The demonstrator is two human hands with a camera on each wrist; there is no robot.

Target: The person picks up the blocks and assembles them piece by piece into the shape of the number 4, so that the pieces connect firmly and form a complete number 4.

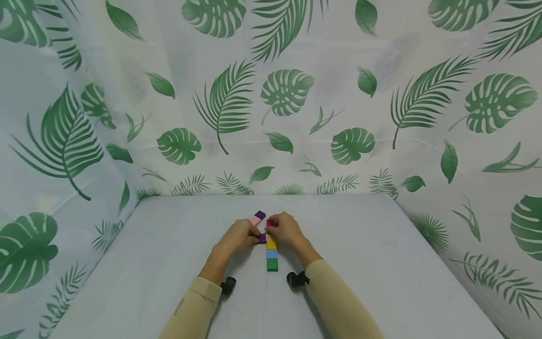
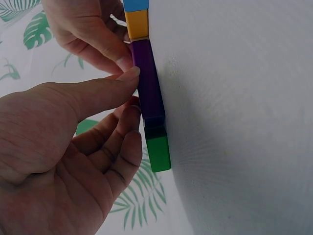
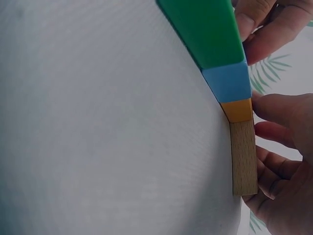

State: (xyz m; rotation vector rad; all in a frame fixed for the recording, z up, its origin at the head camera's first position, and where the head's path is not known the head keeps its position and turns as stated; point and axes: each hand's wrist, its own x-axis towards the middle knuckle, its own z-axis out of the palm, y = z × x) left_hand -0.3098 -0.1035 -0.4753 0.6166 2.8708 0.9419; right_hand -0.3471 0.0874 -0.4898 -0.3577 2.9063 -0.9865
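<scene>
Small coloured blocks form a line on the table in the head view: green (image 1: 272, 265), light blue (image 1: 272, 254) and yellow (image 1: 271, 245), with magenta (image 1: 271, 222) at the far end. Between yellow and magenta is a plain wooden block (image 3: 243, 159), mostly covered by my right hand (image 1: 286, 230) in the head view. That hand's thumb and fingers pinch the wooden block. My left hand (image 1: 237, 235) pinches a long purple block (image 2: 149, 83), its thumb against the side. The purple block's end meets the line from the left, close to the yellow block.
Beyond my left hand, a pink block (image 1: 255, 220) and a dark purple block (image 1: 260, 214) lie end to end at a slant. White table cloth (image 1: 360, 282) surrounds the blocks. A leaf-patterned curtain (image 1: 317, 108) stands behind the table and along both sides.
</scene>
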